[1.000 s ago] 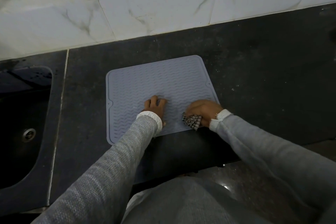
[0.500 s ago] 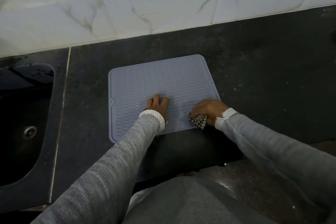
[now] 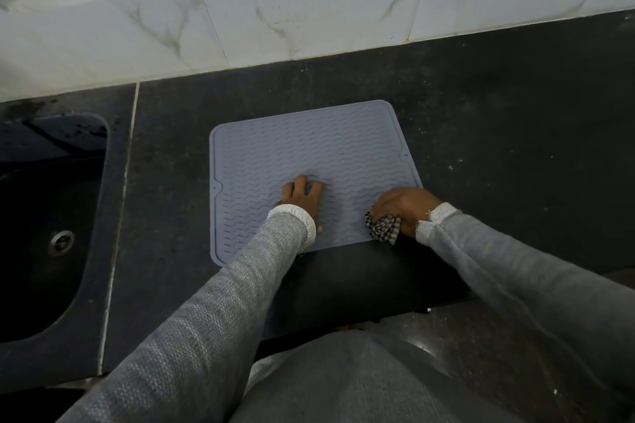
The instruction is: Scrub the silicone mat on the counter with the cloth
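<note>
A grey-blue silicone mat [image 3: 302, 148] with wavy ridges lies flat on the dark counter [image 3: 498, 120]. My left hand [image 3: 302, 194] rests on the mat's middle with its fingers spread flat, holding the mat down. My right hand [image 3: 402, 204] is at the mat's near right corner and grips a bunched black-and-white checked cloth [image 3: 383, 227], which presses on the mat's front edge. Most of the cloth is hidden under the hand.
A dark sink [image 3: 44, 216] with a metal drain [image 3: 62, 240] is set into the counter at the left. White marble-look tiles [image 3: 309, 10] form the wall behind. The counter's front edge runs just below the mat.
My right hand with the cloth has slid a little to the right along the mat's front edge, reaching the near right corner. My left hand has stayed put on the mat.
</note>
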The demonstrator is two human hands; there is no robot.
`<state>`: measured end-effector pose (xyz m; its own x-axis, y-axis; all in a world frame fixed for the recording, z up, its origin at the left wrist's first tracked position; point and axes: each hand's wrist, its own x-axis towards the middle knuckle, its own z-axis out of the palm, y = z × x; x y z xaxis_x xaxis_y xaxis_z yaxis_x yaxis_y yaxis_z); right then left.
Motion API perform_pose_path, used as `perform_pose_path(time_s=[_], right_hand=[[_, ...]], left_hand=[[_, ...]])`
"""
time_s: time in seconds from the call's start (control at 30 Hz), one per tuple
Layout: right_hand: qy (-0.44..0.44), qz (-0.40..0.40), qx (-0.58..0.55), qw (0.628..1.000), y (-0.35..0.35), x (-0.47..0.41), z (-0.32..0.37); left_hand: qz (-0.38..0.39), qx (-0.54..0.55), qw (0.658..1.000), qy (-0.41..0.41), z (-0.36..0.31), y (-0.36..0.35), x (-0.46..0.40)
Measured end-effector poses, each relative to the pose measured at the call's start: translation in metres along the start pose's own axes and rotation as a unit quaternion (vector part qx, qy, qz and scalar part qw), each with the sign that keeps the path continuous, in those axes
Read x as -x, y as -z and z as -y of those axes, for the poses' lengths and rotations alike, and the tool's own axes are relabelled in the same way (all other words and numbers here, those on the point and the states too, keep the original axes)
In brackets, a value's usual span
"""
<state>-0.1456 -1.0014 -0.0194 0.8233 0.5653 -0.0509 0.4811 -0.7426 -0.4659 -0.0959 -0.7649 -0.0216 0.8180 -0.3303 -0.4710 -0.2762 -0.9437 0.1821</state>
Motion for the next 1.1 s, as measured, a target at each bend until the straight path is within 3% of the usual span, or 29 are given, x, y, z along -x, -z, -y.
perform_pose_path(time_s=[0.1, 0.23, 0.6, 0.7, 0.8, 0.9, 1.0, 1.1], right_hand=[[-0.015, -0.011, -0.027, 0.999, -0.004, -0.016, 0.017], [0.057, 0.015, -0.003, 0.998, -0.027, -0.045, 0.056], [-0.018, 0.029, 0.006, 0.999, 0.005, -0.008, 0.002], [0.015, -0.002, -0.001, 1.0, -0.007, -0.029, 0.027], [0.075, 0.017, 0.036, 0.996, -0.023, -0.045, 0.047], [0.036, 0.03, 0.047, 0.998, -0.012, -0.031, 0.025], [0.039, -0.034, 0.039, 0.998, 0.005, -0.001, 0.005], [0.022, -0.05, 0.053, 0.997, 0.005, 0.006, 0.003]], left_hand=[[0.003, -0.001, 1.0, 0.004, -0.002, 0.002, 0.0], [-0.012, 0.013, 1.0, 0.015, -0.002, 0.0, -0.001], [0.013, -0.007, 1.0, 0.006, -0.002, 0.006, 0.001], [0.01, -0.001, 1.0, 0.009, -0.003, 0.005, 0.0], [0.006, 0.003, 1.0, 0.01, -0.002, 0.003, -0.001], [0.005, -0.001, 1.0, 0.006, 0.0, 0.002, 0.0], [0.001, -0.002, 1.0, 0.002, 0.001, 0.001, 0.0], [-0.003, -0.003, 1.0, -0.01, 0.002, 0.0, 0.002]])
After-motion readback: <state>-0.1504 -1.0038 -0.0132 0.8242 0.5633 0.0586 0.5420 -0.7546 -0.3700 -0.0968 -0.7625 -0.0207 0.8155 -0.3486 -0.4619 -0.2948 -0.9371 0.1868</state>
